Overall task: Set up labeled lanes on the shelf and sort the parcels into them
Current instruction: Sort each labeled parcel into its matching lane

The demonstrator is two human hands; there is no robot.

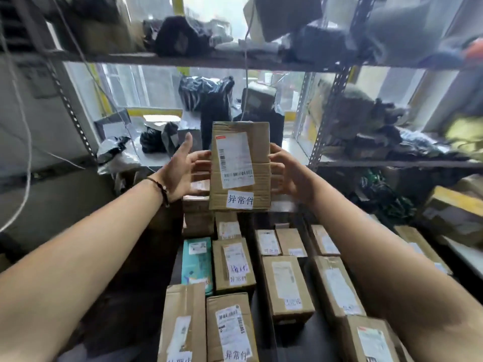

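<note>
Sorting looks well advanced in the head view, judging by how the boxes lie. A cardboard parcel stands upright in the air between both hands. The left hand has its fingers stretched fairly straight against the parcel's left edge, thumb raised clear of it. The right hand has its fingers bent onto the right edge, grasping it. Between the two sets of fingers a printed shipping label faces the camera. Just below them, a handwritten slip reading 异常件 sits at the parcel's foot.

Below the fingers and nearer the person, many boxes already lie in rows on the dark shelf. Straight under the held parcel, a near box and a box behind it carry slips that seem to match its own. Below the right fingers, a box wears a different slip. A teal parcel lies below the left fingers. Other slips are too blurred or cropped to read.

So the lanes appear laid out and largely filled. What is left, at the least, is to set this parcel down, probably in the row under it. Black bags beyond the fingers, on the rack, may be unsorted, though I cannot tell.
</note>
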